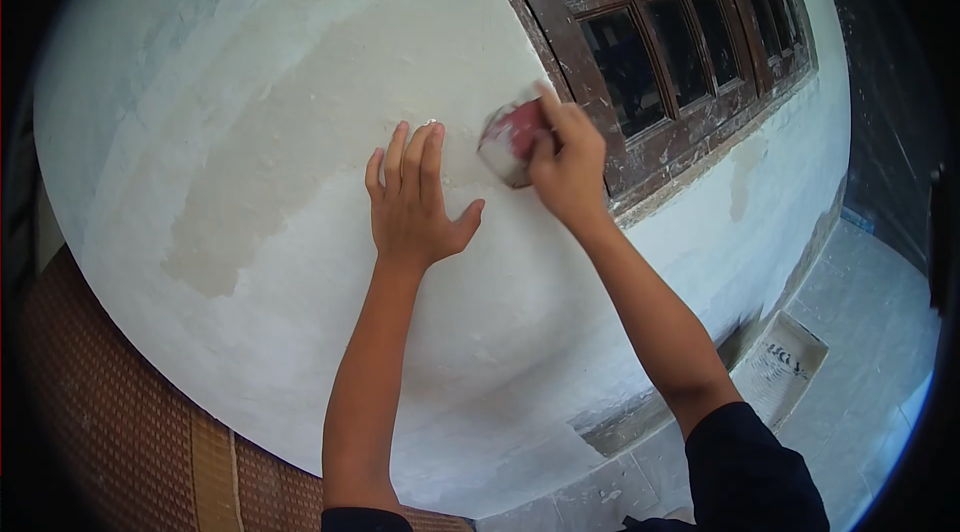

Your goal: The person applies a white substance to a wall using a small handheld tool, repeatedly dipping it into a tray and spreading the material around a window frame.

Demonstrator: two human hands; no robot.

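A white plastered wall (480, 302) with a beige damp-looking patch (260, 152) fills the middle of the view. My left hand (410, 197) lies against the wall, fingers spread and pointing up, with nothing held. To its right, near the window frame, my right hand (572, 157) grips a scraper (515, 137) with a red part and a pale, smeared face. The scraper is blurred and is at the wall surface; its exact contact is hard to tell. A small white fleck shows just above my left fingertips.
A brown wooden window (640, 137) with dark panes is at the upper right. A shallow tray-like container (785, 367) stands on the grey tiled floor (860, 292) at the lower right. Brown woven matting (110, 402) lies at the lower left.
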